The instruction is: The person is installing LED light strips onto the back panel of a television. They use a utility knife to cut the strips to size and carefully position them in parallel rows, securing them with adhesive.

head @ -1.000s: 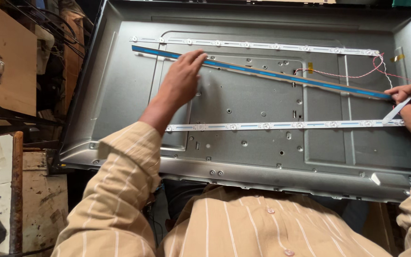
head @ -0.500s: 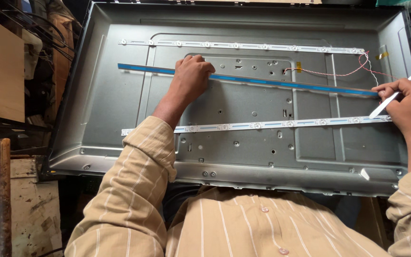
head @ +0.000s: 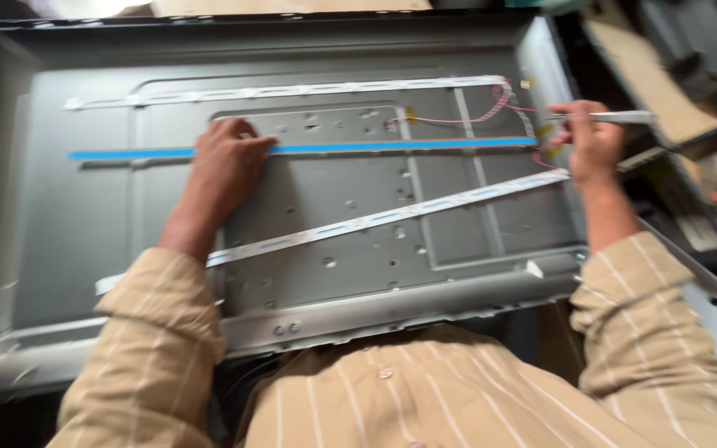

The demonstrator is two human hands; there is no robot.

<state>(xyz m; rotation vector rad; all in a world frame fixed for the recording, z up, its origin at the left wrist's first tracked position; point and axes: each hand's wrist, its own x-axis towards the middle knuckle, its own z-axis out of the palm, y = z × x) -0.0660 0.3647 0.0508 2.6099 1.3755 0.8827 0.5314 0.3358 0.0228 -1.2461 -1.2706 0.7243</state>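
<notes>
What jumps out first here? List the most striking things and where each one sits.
A large grey metal panel fills the view, with a bright blue strip running across its upper middle. The left hand presses flat on that strip left of centre, while the right hand at the strip's right end holds a slim white tool. Two pale strips lie above and below, with pink wires at upper right.

Grey metal panel (head: 85, 216). Bright blue strip (head: 375, 148) across it; white strips (head: 392, 214) above and below that blue strip. Red wires (head: 491, 108) at panel's right. Tan shirt sleeve (head: 159, 348), thin white stripes.
</notes>
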